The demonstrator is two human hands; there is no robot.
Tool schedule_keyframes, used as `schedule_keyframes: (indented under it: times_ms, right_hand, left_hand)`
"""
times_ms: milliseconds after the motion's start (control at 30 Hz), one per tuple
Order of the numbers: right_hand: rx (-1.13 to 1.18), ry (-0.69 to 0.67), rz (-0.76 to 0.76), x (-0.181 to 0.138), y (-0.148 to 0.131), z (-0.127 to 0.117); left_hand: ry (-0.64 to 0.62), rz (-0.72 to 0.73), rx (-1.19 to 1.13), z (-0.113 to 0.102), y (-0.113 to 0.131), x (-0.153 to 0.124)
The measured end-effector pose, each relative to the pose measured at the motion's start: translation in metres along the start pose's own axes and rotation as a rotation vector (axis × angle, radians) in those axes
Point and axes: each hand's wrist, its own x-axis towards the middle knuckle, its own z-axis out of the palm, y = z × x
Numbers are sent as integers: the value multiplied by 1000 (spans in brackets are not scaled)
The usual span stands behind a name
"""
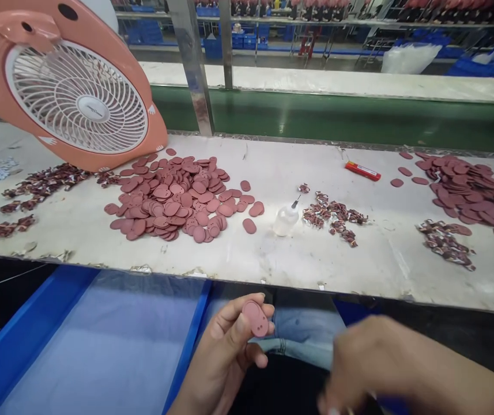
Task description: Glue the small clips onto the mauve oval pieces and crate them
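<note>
A factory hall behind, racks and blue crates along the back, a green conveyor belt (337,118) running across; in front of it a long pale worktable (272,259), scuffed and stained. An orange fan (67,86) with a white grille leans at the far left of the table; beside it lies a big heap of maroon oval pieces (177,196); a second heap of ovals (471,190) sits at the far right. Between them, a small clear squeeze bottle (285,219) lying on its side, a scatter of small dark bits (335,216) just beside it, and a red lighter (362,170) further back.

Down below the table edge, the left hand (225,357) comes up palm toward the camera; fingers curled in, thumb and fingertips pinching a single maroon oval (255,318); the piece faces the camera flat-on, its long axis tilted from upper left to lower right, two small holes showing near the lower end. The right hand (376,363) is low and blurred, close beside the left but apart from the oval; whether its fingers are open or closed, cannot tell. A blue bin (26,346) lined with clear plastic sits at the lower left.
</note>
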Motion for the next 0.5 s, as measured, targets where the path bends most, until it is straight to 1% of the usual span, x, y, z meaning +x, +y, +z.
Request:
schedule_keyframes:
  times_ms: [67,100,133,167,233,300,500]
  right_hand:
    - [58,223,53,16,-4,-6]
    - [85,314,61,24,-5,-6]
    - [105,376,63,30,-6,-6]
    - [118,410,63,35,-5,-4]
    - [114,434,72,41,-5,0]
    - [78,422,81,42,-4,4]
    - [-72,339,68,38,-3,1]
  left_hand:
    - [-72,-45,-8,-3,-2,2]
    - [-111,-61,-10,-4,-3,2]
    - [-144,-71,-8,-5,-3,2]
    - [-169,-76,-3,-5,-4,2]
    - [-204,-74,9,-6,-6,2]
    - [-220,-74,16,-5,-7,1]
    - [-240,-110,32,-5,-8,5]
